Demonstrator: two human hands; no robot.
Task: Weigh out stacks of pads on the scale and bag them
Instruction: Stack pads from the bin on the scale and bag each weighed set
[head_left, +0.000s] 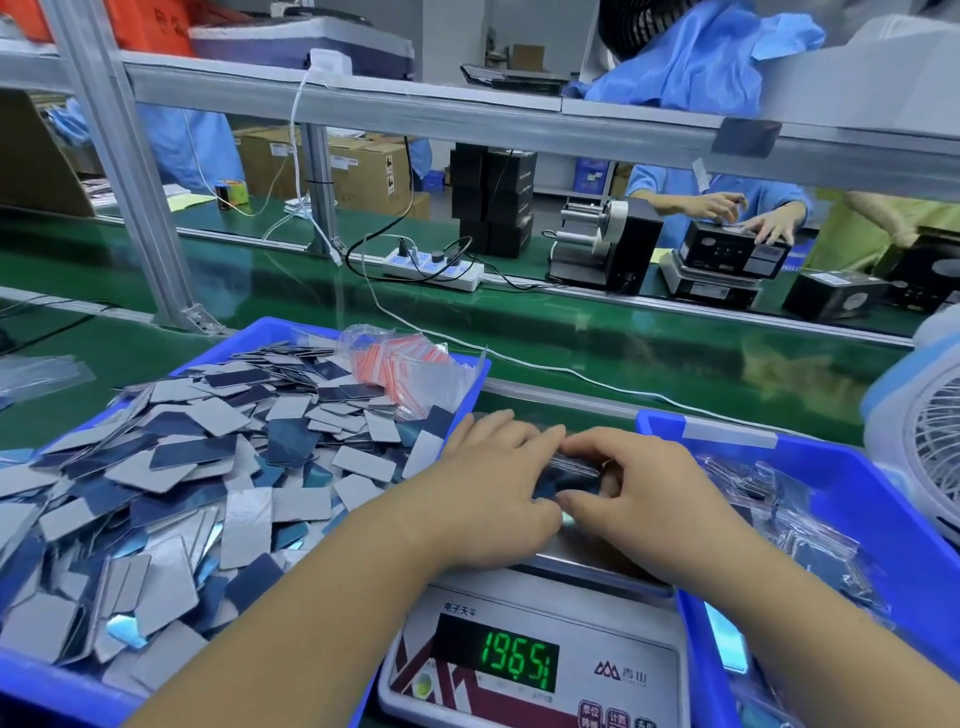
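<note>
Blue pad stack (567, 486) — both hands gripping, scale (530, 670) beneath

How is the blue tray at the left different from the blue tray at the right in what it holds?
The left tray holds a loose heap of bare pads, grey and dark blue, with a bundle of empty red-striped bags at its back. The right tray holds pads already sealed in clear bags. The left heap is much fuller. Both trays are blue plastic and flank the scale.
</note>
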